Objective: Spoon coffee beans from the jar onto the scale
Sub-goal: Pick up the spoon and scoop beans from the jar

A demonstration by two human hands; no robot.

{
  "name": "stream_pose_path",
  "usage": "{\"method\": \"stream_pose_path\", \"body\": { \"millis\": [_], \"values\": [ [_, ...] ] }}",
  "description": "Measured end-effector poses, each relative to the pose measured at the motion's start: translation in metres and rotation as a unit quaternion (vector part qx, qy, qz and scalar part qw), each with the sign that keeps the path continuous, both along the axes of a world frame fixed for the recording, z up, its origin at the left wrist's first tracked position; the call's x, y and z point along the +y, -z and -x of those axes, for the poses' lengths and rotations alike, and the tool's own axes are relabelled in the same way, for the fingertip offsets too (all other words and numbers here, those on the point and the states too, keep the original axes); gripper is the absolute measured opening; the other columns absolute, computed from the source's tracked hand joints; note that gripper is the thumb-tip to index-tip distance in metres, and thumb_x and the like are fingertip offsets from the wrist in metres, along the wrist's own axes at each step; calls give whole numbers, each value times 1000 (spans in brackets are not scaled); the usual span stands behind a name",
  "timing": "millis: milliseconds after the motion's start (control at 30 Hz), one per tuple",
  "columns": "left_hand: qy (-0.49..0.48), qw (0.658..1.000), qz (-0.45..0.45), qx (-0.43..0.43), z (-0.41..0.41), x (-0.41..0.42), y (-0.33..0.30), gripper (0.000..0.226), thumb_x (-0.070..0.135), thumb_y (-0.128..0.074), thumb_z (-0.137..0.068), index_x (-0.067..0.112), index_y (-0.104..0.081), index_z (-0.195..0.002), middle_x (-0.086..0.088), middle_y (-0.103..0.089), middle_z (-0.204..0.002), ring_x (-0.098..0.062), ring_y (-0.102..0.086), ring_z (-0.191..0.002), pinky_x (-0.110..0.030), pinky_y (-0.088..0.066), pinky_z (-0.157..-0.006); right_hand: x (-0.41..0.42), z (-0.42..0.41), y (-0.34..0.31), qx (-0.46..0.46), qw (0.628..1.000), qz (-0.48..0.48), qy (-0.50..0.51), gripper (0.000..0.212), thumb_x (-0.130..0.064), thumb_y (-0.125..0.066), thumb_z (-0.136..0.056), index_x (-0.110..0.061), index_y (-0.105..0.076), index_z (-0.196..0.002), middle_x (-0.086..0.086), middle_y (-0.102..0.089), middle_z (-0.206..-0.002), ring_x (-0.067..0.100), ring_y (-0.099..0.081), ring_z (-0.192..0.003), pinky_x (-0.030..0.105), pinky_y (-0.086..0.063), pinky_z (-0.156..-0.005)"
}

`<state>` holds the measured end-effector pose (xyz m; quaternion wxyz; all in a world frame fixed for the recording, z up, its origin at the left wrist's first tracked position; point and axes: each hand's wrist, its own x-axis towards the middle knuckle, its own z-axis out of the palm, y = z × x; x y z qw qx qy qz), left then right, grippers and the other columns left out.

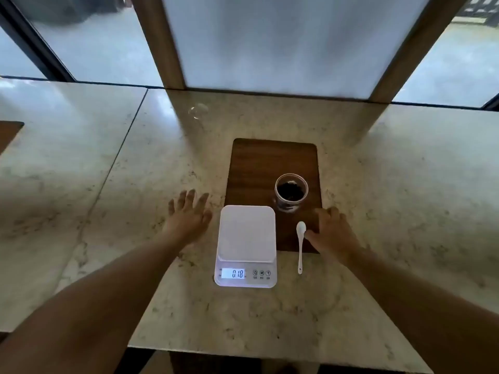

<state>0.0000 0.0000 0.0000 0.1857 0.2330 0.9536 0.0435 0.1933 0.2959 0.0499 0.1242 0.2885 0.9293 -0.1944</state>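
The left hand [189, 214] lies palm down over the marble countertop [270, 319], fingers spread and empty, just to the left of the scale and not touching it; the bare forearm runs back toward the near left corner. The right hand [333, 232] rests at the near right corner of the wooden board [259, 168], fingers loosely curled, the thumb tip right against the neck of the white spoon [300, 244]; I cannot tell whether it has actually closed on the spoon or only touches it, and the spoon appears to lie flat.

The spoon lies lengthwise, its bowl on the board and its handle reaching off the near edge onto the stone, pointing toward the person; the bowl looks empty. Just beside it to the left sits the white digital kitchen scale [246, 245], its far end overlapping the board's near left corner, its platform bare, its lit display reading 0.18.

Beyond the right hand, on the right side of the board, stands the open glass jar [291, 191], upright, with dark coffee beans [290, 190] in it; the jar is near the fingertips but apart from them. Farther back on the counter, to the left, lies a small clear glass object [198, 111], too faint to name; behind it rise frosted window panels [283, 41] in wooden frames.
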Motion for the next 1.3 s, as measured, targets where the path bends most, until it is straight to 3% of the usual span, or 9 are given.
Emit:
{"method": "stream_pose_path", "body": {
  "millis": [100,133,200,367,500,800,1100,1233,1300],
  "values": [
    [25,1000,12,6,-11,-4,12,61,48,-17,-100,26,-3,-155,-9,7,-165,-27,14,-150,-53,6,-119,-1,0,7,-15,1000,24,-1,26,-41,-64,-84,-16,-63,-87,7,-62,-91,28,-62,-87,37,-52,-70],
    [33,999,6,12,-18,-6,18,61,48,-16,-99,25,-2,-155,-9,8,-165,-27,15,-150,-52,7,-120,-3,0,8,-49,998,33,5,28,-42,-64,-83,-18,-58,-69,3,-61,-73,25,-63,-73,33,-48,-58],
    [37,999,-17,15,-27,-3,26,64,51,-10,-97,25,0,-155,-9,9,-165,-26,15,-150,-49,7,-120,-6,-1,15,-91,994,53,6,38,-45,-64,-82,-21,-51,-56,-1,-56,-58,19,-60,-58,28,-41,-50],
    [35,998,-34,27,-38,1,39,73,56,7,-88,25,8,-154,-6,10,-165,-21,17,-149,-43,9,-121,-9,-2,28,-130,989,76,-6,31,-47,-66,-78,-24,-54,-61,-3,-61,-64,12,-61,-59,26,-45,-49],
    [31,997,-28,59,-47,1,45,75,52,5,-89,19,1,-155,-7,5,-165,-22,16,-150,-46,7,-121,-14,-5,35,-145,987,63,-32,28,-49,-64,-76,-25,-55,-66,-4,-63,-68,14,-64,-64,33,-58,-63],
    [17,990,-88,108,-52,-1,51,62,41,-12,-98,15,-22,-154,-9,-18,-163,-24,-6,-151,-50,-7,-122,-13,-16,40,-105,991,75,-18,30,-36,-68,-75,-25,-48,-56,-7,-57,-56,10,-57,-53,24,-37,-46],
    [2,986,-111,121,-51,0,52,59,35,-19,-96,15,-34,-150,-8,-25,-161,-23,-13,-150,-47,-8,-122,1,-23,43,61,987,111,103,31,-27,-69,-80,-13,-59,-54,-3,-66,-53,11,-60,-48,27,-44,-47],
    [2,986,-113,123,-51,0,51,59,35,-20,-95,15,-34,-150,-7,-25,-161,-22,-13,-151,-46,-8,-122,1,-14,34,153,976,74,138,35,-23,-66,-82,-9,-52,-52,-4,-54,-44,9,-50,-41,16,-31,-38],
    [-1,985,-117,123,-51,0,51,59,34,-22,-95,16,-35,-150,-7,-25,-161,-22,-12,-151,-45,-7,-122,1,-9,26,196,965,90,150,31,-21,-65,-84,-16,-57,-55,-9,-55,-46,3,-55,-44,13,-38,-40]
  ]
}}
